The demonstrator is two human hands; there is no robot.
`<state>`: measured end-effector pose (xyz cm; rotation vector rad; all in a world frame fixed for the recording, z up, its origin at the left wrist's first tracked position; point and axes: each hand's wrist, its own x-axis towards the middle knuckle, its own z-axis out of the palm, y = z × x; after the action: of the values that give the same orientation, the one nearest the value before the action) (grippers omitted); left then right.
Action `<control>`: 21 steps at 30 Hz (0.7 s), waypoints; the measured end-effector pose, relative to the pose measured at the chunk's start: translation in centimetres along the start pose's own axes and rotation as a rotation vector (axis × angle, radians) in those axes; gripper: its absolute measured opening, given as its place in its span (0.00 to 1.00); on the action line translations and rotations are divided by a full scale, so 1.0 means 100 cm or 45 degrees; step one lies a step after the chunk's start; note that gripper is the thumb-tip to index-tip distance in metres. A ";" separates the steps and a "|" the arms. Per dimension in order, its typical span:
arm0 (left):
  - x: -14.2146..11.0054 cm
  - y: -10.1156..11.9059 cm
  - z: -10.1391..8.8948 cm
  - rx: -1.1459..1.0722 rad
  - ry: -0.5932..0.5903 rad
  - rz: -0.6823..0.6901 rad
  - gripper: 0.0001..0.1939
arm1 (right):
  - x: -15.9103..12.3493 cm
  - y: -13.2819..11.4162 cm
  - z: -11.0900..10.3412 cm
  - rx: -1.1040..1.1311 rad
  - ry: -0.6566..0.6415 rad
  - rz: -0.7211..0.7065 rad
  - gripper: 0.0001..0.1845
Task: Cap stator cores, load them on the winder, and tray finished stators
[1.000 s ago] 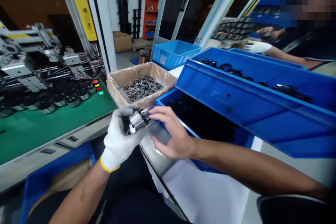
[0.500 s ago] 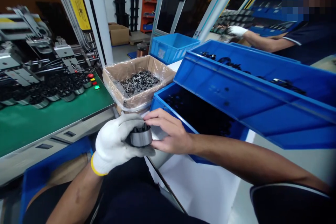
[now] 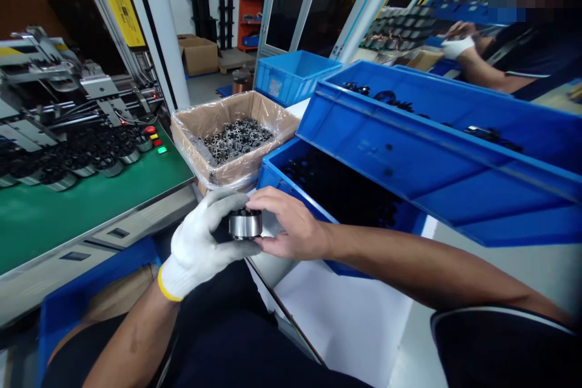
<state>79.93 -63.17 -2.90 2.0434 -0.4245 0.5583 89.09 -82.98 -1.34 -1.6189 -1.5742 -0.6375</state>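
Observation:
Between my hands is a motor stator core (image 3: 245, 225), a short bright metal cylinder with black plastic at its top and bottom. My left hand (image 3: 197, 239), in a white glove with a yellow cuff, closes on it from the left, fingers over the top and thumb beneath. From the right, my bare right hand (image 3: 291, 227) pinches the same part, fingertips at the upper rim and thumb at the lower edge. Parts of the core's top are hidden by my fingers. Just beyond stands a plastic-lined cardboard box (image 3: 186, 133) holding many metal cores (image 3: 239, 139).
Blue bins (image 3: 386, 151) with black parts stand at the right, one over another. A green worktable (image 3: 150, 179) at the left carries rows of cores (image 3: 109, 165) beside a machine (image 3: 97, 88). Behind the bins, a co-worker's gloved hand (image 3: 457, 47) is at work.
The core has turned more upright between my hands, showing its bright side and lower black edge. My gloved fingers have shifted around it. The co-worker's hands have moved right.

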 end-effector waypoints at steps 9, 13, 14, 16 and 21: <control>-0.005 -0.005 -0.001 -0.039 0.143 0.101 0.31 | 0.002 -0.002 -0.001 0.021 -0.014 0.140 0.25; -0.003 -0.004 0.000 0.033 0.133 0.132 0.30 | 0.002 -0.005 0.001 0.028 0.001 0.109 0.25; -0.004 -0.005 0.001 -0.058 0.163 0.117 0.28 | 0.002 -0.005 0.001 0.037 0.008 0.114 0.27; -0.007 -0.006 0.004 -0.318 0.197 0.065 0.26 | 0.003 -0.005 0.000 0.064 0.021 0.119 0.31; -0.016 -0.009 0.003 -0.533 0.026 -0.158 0.34 | 0.003 -0.002 -0.003 0.093 0.019 0.113 0.26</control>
<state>79.11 -62.84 -4.58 1.6474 -0.3643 0.3770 88.96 -83.04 -0.89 -1.6162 -1.4888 -0.5380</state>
